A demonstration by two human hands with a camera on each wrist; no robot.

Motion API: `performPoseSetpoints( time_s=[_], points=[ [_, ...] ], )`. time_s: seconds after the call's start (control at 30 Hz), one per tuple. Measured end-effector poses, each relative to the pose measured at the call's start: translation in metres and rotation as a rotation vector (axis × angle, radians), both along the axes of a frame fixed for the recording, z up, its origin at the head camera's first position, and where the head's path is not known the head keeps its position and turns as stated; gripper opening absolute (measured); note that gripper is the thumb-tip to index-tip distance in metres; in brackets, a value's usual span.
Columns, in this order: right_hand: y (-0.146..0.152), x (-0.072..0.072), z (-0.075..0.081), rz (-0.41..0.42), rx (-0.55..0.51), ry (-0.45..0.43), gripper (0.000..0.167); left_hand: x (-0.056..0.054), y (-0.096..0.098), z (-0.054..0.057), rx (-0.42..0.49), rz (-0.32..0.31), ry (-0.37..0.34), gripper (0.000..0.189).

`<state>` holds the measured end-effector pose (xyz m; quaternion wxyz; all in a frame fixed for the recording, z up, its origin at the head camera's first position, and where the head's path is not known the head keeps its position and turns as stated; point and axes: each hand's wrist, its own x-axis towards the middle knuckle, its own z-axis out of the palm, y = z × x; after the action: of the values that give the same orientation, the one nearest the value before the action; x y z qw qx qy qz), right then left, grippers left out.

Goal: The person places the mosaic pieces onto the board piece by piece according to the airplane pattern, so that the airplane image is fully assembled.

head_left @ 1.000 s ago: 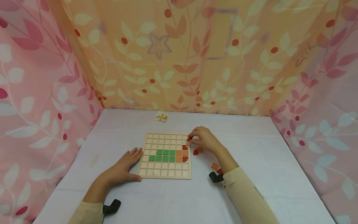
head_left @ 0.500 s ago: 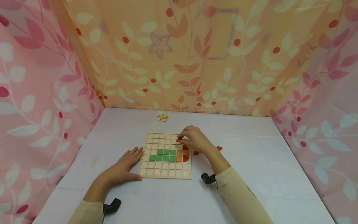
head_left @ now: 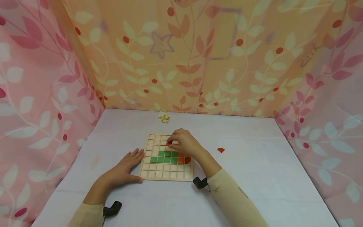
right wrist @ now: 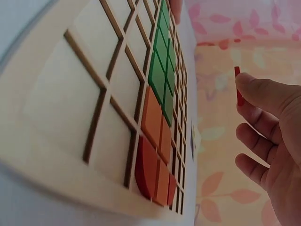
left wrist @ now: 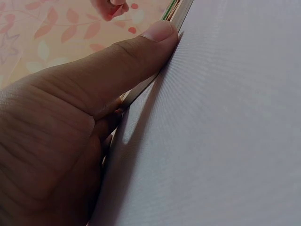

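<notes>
Red piece (right wrist: 239,96) in right hand (head_left: 185,143) above board (head_left: 165,174)

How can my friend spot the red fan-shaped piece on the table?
On the white table, find the pale wooden grid board. Right of it, past the person's right hand, lies the red fan-shaped piece. Unlike the pinched red piece or red pieces in the board, it rests alone on the table.
</notes>
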<state>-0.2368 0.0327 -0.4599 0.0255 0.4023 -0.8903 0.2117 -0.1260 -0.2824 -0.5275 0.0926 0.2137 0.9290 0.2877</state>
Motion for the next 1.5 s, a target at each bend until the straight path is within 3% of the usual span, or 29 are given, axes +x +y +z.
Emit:
performPoseSetpoints(
  time_s=[0.23, 0.87, 1.5],
  points=[
    [-0.021, 0.006, -0.002, 0.065, -0.022, -0.012, 0.021, 0.003, -0.004, -0.003, 0.010, -0.002, 0.018, 0.119],
    [-0.055, -0.002, -0.022, 0.081, 0.033, -0.111, 0.019, 0.000, -0.002, 0.000, 0.010, -0.010, 0.006, 0.118],
    [-0.063, -0.004, -0.038, 0.085, 0.119, -0.065, 0.022, -0.001, 0.000, 0.001, 0.004, -0.008, -0.005, 0.119]
  ],
)
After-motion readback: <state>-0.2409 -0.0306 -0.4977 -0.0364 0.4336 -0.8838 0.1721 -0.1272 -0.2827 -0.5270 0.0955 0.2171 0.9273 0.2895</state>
